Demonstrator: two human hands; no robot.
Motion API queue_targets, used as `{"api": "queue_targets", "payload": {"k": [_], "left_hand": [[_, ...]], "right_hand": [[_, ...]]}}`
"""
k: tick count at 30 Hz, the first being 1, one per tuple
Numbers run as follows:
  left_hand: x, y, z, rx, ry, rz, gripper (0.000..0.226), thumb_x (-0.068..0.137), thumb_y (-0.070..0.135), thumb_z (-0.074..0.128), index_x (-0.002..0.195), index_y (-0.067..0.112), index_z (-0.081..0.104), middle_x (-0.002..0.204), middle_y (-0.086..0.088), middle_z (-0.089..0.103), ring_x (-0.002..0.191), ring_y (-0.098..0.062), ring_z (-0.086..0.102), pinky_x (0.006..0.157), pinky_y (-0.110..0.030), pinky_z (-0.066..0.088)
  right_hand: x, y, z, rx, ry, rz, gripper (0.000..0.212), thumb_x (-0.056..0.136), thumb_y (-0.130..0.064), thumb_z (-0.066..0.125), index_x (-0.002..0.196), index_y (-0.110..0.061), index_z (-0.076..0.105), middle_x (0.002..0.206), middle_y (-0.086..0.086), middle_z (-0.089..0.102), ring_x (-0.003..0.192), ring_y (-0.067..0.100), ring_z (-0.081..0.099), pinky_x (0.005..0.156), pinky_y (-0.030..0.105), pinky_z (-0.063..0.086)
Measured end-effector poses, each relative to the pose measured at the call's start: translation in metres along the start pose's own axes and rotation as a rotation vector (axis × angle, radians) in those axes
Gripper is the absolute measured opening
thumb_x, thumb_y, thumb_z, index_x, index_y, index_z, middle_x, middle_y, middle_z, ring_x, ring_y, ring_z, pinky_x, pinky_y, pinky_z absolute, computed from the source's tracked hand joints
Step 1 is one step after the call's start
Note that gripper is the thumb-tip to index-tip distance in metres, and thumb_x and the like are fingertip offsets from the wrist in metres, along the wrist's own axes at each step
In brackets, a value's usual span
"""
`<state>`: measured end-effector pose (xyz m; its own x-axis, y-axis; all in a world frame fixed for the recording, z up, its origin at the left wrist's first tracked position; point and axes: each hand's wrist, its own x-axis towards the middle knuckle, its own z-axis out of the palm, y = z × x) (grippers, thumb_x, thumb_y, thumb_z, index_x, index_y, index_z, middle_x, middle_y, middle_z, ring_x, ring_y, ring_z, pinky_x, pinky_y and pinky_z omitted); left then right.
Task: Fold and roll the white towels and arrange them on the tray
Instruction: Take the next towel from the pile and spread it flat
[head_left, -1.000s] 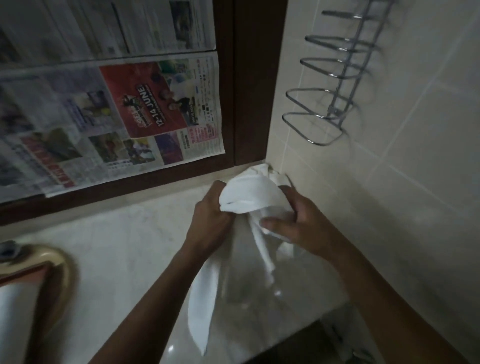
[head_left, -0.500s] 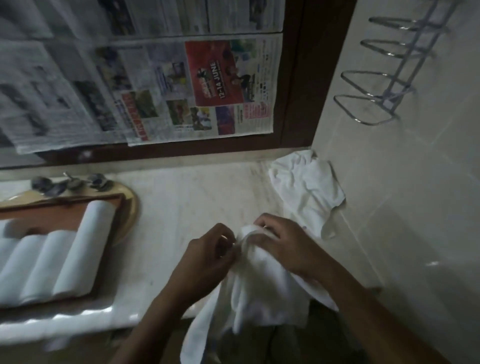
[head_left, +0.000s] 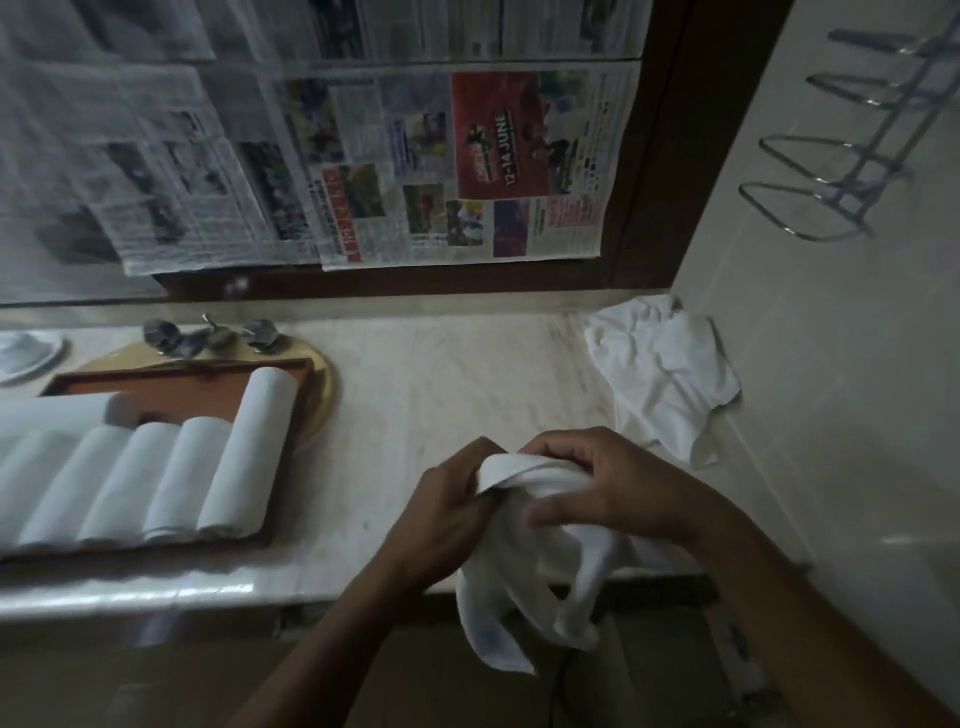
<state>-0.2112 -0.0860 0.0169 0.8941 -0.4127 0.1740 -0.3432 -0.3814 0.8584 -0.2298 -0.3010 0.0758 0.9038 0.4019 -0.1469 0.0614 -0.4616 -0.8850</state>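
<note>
Towel (head_left: 524, 587) gripped by left hand (head_left: 447, 525) and right hand (head_left: 618, 493); newspaper (head_left: 363, 208) reads "12-14 JUNE".

Left hand (head_left: 447, 519) and right hand (head_left: 623, 493) now grip the crumpled white cloth towel (head_left: 524, 597) at the surface's (head_left: 415, 395) front edge, not its back-right corner.

The tray (head_left: 156, 375) and its leftmost rolled towels (head_left: 21, 467) run off the left edge, as does a white dish (head_left: 26, 353). The wire rack (head_left: 831, 208) is cropped at upper right. Newspaper (head_left: 363, 171) print blurs beyond reading, and small dark objects (head_left: 208, 335) behind the tray defy identification. The white towel (head_left: 524, 571) covers the left hand's (head_left: 447, 519) fingertips.
</note>
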Motion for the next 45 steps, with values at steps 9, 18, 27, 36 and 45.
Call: {"api": "queue_targets", "payload": {"k": [9,18,27,36,45], "left_hand": [[-0.034,-0.03,-0.057,0.131,-0.07,-0.135,0.033,0.092,0.052,0.05,0.093,0.023,0.065,0.088,0.007,0.069,0.083,-0.009,0.065,0.076,-0.04,0.054],[-0.03,0.001,-0.063,0.024,0.132,-0.03,0.012,0.105,0.026,0.055,0.095,0.027,0.062,0.085,0.007,0.068,0.078,-0.01,0.066,0.067,-0.039,0.056],[-0.047,-0.008,-0.119,-0.198,-0.156,-0.245,0.021,0.089,0.044,0.068,0.104,0.03,0.071,0.099,0.004,0.074,0.089,-0.011,0.071,0.079,-0.038,0.056],[-0.02,-0.009,-0.133,-0.576,0.237,-0.153,0.007,0.093,0.01,0.064,0.091,0.008,0.058,0.086,-0.016,0.058,0.081,-0.023,0.057,0.073,-0.039,0.042],[-0.039,-0.05,-0.17,-0.467,0.367,-0.199,0.011,0.093,0.003,0.068,0.092,0.01,0.061,0.085,-0.004,0.065,0.087,-0.021,0.057,0.078,-0.038,0.045]], "right_hand": [[-0.027,0.015,0.001,-0.183,0.247,0.05,0.01,0.091,-0.022,0.076,0.089,-0.031,0.071,0.085,-0.01,0.071,0.08,0.01,0.069,0.074,0.035,0.057],[0.013,-0.031,0.066,-0.107,0.419,-0.055,0.045,0.075,-0.04,0.09,0.112,-0.039,0.065,0.107,-0.014,0.07,0.094,0.003,0.068,0.077,0.022,0.059],[0.017,-0.024,0.061,-0.175,0.375,-0.101,0.016,0.102,-0.022,0.059,0.091,-0.029,0.068,0.084,-0.008,0.07,0.079,0.008,0.067,0.072,0.032,0.055],[0.046,-0.052,0.053,-0.276,0.242,-0.07,0.028,0.083,-0.06,0.076,0.089,-0.033,0.07,0.079,-0.003,0.072,0.071,0.011,0.066,0.065,0.031,0.049],[0.035,0.007,-0.005,-0.622,0.026,0.185,0.042,0.092,-0.045,0.072,0.062,-0.021,0.055,0.056,-0.01,0.052,0.055,0.008,0.05,0.061,0.032,0.04]]}}
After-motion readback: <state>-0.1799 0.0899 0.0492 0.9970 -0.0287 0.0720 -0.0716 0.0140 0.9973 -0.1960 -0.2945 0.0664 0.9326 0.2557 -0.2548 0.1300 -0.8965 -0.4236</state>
